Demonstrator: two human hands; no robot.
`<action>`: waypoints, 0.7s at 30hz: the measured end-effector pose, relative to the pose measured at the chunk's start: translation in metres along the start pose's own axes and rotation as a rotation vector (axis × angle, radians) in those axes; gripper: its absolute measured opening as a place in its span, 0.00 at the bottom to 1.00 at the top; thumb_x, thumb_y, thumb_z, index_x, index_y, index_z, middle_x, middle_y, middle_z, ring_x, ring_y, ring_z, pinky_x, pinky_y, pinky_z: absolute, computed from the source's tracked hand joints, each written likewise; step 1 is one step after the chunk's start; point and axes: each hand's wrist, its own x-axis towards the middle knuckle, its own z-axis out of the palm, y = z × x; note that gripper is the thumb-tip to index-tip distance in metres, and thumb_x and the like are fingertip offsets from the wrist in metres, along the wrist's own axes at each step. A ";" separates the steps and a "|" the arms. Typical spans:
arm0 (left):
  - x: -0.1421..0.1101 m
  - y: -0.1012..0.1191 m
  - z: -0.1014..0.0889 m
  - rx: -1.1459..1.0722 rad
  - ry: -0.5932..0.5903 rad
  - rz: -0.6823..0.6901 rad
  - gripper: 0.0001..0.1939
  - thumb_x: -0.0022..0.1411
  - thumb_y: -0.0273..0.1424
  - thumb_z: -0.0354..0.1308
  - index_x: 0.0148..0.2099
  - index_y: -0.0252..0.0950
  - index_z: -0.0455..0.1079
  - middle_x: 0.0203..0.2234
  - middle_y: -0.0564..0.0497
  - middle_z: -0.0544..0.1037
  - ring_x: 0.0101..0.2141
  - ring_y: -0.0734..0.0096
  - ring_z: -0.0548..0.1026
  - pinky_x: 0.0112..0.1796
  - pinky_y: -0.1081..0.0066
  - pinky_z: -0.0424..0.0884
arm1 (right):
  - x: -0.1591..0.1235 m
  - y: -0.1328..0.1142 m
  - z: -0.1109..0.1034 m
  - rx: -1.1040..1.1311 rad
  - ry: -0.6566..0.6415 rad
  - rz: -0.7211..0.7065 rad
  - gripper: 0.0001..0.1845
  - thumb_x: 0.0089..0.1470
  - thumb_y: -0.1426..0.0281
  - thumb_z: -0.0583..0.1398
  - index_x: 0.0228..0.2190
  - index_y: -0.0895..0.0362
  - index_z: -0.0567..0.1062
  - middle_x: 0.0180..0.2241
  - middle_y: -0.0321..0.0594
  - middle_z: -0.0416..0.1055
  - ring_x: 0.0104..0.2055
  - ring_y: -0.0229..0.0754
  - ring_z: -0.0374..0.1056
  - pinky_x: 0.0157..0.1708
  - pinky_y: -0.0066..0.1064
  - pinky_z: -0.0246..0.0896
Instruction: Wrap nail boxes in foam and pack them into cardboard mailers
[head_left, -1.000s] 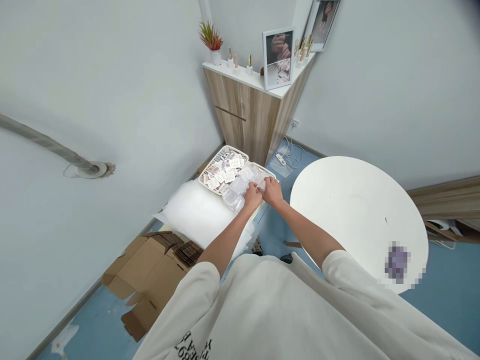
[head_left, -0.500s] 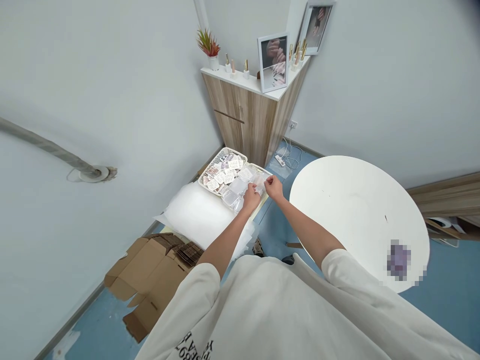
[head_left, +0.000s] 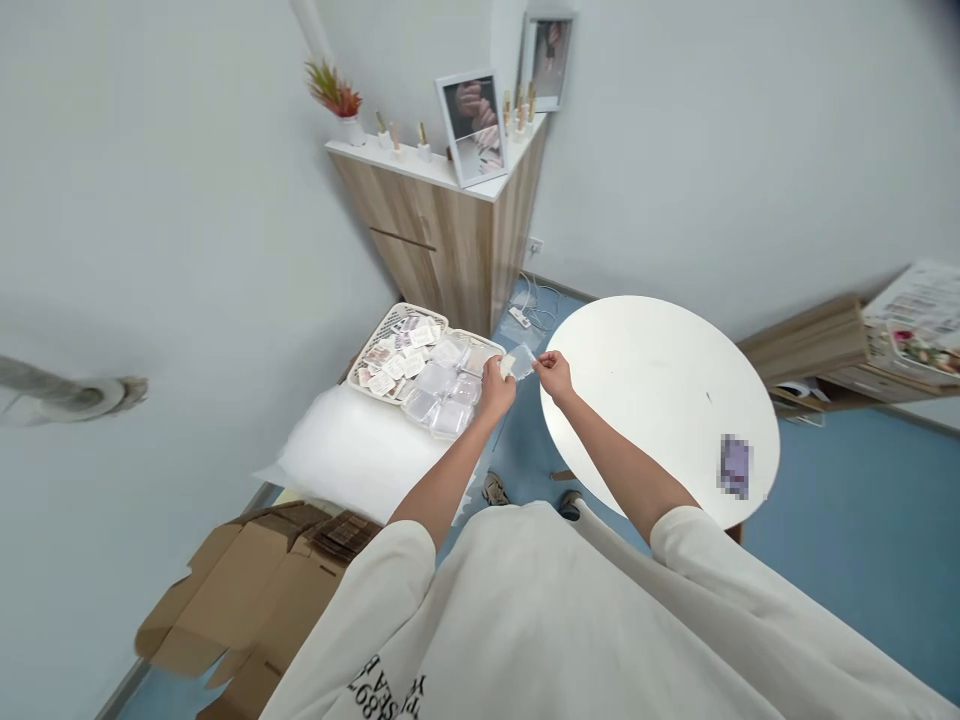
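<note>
My left hand (head_left: 498, 390) and my right hand (head_left: 553, 376) are both closed, gripping opposite ends of a small clear plastic case (head_left: 523, 360) between them. A pale card-like piece (head_left: 508, 366) shows at its left end, by my left fingers; whether it lies inside the case I cannot tell. Just left of my left hand, a white basket (head_left: 491, 343) is filled with several similar clear plastic cases (head_left: 435, 380). Beside that stands another white basket (head_left: 363, 360), heaped with printed cards (head_left: 396, 366).
White padded wrap (head_left: 330, 440) lies before the baskets, flattened cardboard boxes (head_left: 225, 590) at lower left. To the right stands a round white table (head_left: 652, 390) with a blurred purple item (head_left: 735, 466). A corner cabinet (head_left: 427, 240) is behind; cables and a power strip (head_left: 519, 317) lie on the floor.
The clear case has come up out of the basket and is now held between both hands at its right edge. My view has turned to the right.
</note>
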 end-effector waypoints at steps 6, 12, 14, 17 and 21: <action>-0.020 0.023 0.082 0.013 -0.268 0.030 0.27 0.59 0.22 0.55 0.61 0.40 0.63 0.57 0.42 0.73 0.58 0.56 0.71 0.59 0.57 0.65 | -0.013 0.032 -0.105 0.031 0.102 0.114 0.18 0.40 0.61 0.66 0.33 0.52 0.68 0.24 0.30 0.69 0.29 0.40 0.66 0.32 0.32 0.63; -0.067 0.035 0.167 0.052 -0.507 -0.010 0.31 0.59 0.23 0.57 0.64 0.39 0.60 0.59 0.40 0.72 0.56 0.57 0.73 0.54 0.61 0.69 | -0.037 0.087 -0.209 -0.066 0.187 0.215 0.14 0.41 0.64 0.64 0.33 0.53 0.71 0.27 0.31 0.71 0.31 0.40 0.69 0.37 0.34 0.66; -0.084 0.040 0.197 0.092 -0.575 -0.055 0.29 0.60 0.25 0.58 0.64 0.37 0.61 0.59 0.39 0.72 0.55 0.57 0.74 0.53 0.63 0.70 | -0.045 0.106 -0.241 -0.117 0.187 0.263 0.13 0.42 0.65 0.62 0.34 0.54 0.73 0.28 0.32 0.73 0.32 0.41 0.70 0.38 0.35 0.66; -0.107 0.046 0.242 0.183 -0.651 -0.072 0.23 0.61 0.27 0.58 0.58 0.36 0.66 0.55 0.38 0.74 0.53 0.56 0.75 0.51 0.63 0.70 | -0.055 0.135 -0.287 -0.205 0.173 0.317 0.11 0.44 0.66 0.61 0.33 0.53 0.75 0.30 0.33 0.75 0.35 0.42 0.71 0.41 0.36 0.67; -0.137 0.050 0.300 0.277 -0.711 -0.079 0.10 0.59 0.29 0.58 0.45 0.36 0.70 0.43 0.41 0.77 0.45 0.55 0.76 0.46 0.61 0.70 | -0.065 0.173 -0.339 -0.294 0.116 0.344 0.10 0.46 0.69 0.59 0.33 0.52 0.77 0.34 0.35 0.77 0.38 0.42 0.72 0.44 0.36 0.67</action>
